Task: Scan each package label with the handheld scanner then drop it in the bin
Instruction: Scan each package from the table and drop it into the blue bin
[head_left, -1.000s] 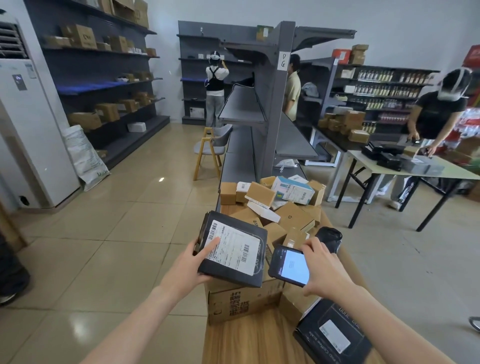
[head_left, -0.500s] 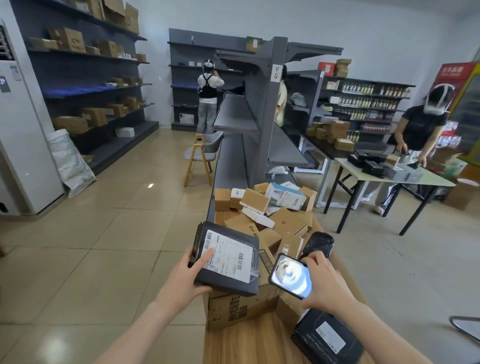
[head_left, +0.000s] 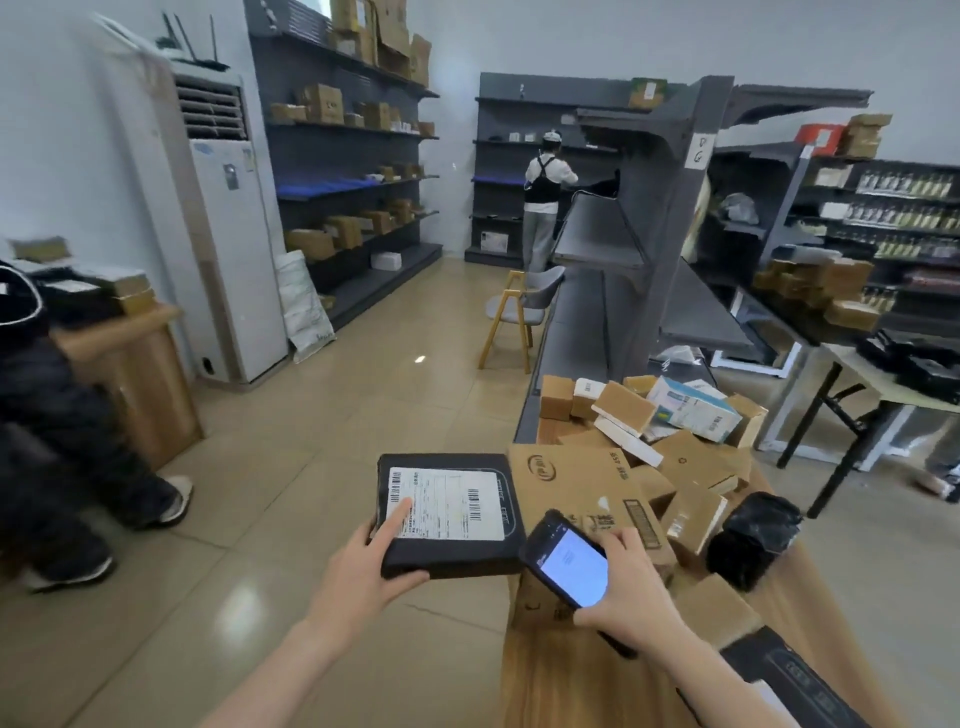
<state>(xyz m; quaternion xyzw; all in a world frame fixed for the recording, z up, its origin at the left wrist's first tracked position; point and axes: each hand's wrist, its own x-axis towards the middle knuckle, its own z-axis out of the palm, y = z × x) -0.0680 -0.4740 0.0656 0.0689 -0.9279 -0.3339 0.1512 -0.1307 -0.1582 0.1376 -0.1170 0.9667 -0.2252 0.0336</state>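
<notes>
My left hand (head_left: 363, 566) grips a flat black package (head_left: 451, 551) by its near left corner, thumb on its white barcode label (head_left: 447, 503), and holds it level over the floor to the left of the wooden table (head_left: 582, 691). My right hand (head_left: 631, 597) holds the handheld scanner (head_left: 566, 564), a phone-like device with a lit screen, just right of the package. A heap of cardboard packages (head_left: 649, 457) covers the table behind. No bin is in view.
A black wrapped parcel (head_left: 753, 540) and a dark flat package (head_left: 795, 675) lie on the table at right. A person in dark clothes (head_left: 57, 441) crouches at far left by a wooden cabinet (head_left: 135, 374). Grey shelving (head_left: 623, 291) and a chair (head_left: 519, 312) stand ahead.
My view has turned left, bringing the crouching person into sight. My left hand has carried the black package leftward off the table's pile and laid it flatter. The scanner stays beside it.
</notes>
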